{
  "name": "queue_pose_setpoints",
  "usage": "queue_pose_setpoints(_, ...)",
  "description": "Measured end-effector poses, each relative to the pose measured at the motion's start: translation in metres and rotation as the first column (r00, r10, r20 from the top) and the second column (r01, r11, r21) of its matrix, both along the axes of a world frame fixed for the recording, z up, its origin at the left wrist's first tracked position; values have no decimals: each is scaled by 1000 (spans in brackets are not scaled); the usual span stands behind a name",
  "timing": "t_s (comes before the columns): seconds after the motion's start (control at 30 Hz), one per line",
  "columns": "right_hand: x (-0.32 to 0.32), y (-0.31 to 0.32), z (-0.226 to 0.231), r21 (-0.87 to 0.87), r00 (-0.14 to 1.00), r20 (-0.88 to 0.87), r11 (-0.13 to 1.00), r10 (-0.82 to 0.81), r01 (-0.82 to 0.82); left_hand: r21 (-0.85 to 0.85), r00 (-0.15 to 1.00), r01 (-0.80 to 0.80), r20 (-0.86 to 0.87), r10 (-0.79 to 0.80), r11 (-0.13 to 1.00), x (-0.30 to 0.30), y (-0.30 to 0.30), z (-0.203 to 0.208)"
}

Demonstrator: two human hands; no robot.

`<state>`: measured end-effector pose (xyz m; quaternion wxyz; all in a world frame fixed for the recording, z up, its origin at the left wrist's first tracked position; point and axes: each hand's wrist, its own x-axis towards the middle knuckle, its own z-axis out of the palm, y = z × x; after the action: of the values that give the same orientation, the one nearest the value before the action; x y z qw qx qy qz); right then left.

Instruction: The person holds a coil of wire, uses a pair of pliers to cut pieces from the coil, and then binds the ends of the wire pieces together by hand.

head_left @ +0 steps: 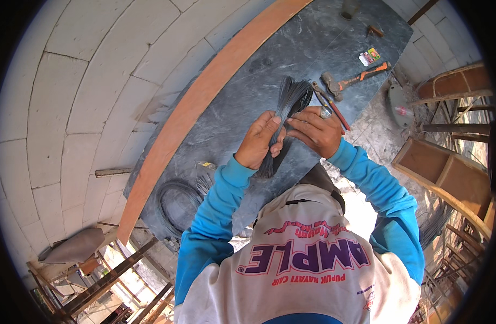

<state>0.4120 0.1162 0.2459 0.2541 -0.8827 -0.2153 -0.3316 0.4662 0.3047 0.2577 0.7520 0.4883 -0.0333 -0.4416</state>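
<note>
A bundle of thin dark wires (294,96) stands out above and below my two hands, over the dark stone-look slab. My left hand (260,139) is closed around its middle, the thumb lying along the front. My right hand (319,131) meets the bundle from the right, fingers bent and tips pinched on its side; a ring shows on one finger. Just beyond the right hand lie pincers with red handles (338,112), partly covered by that hand. A hammer with an orange and black handle (364,75) rests farther right on the slab.
A long brown wooden strip (191,110) runs along the slab's left side by a block wall (72,119). A wire coil (162,208) lies near my left forearm. A small packet (369,56) sits at the far right. Wooden frames (447,170) stand at right.
</note>
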Motion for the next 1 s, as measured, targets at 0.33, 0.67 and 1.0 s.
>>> queue_pose_setpoints(0.33,-21,29,-5,299,961,-277,951,9,77,30,995,-81,57,79,996,-11,-3,-8)
queue_pose_setpoints(0.67,-44,32,26,397,848,-529,889,20,227,-125,991,95,-81,-106,988,-9,3,-14)
queue_pose_setpoints(1.0,-60,23,16,710,622,-692,504,367,492,-110,993,111,-33,-115,988,-22,-7,-14)
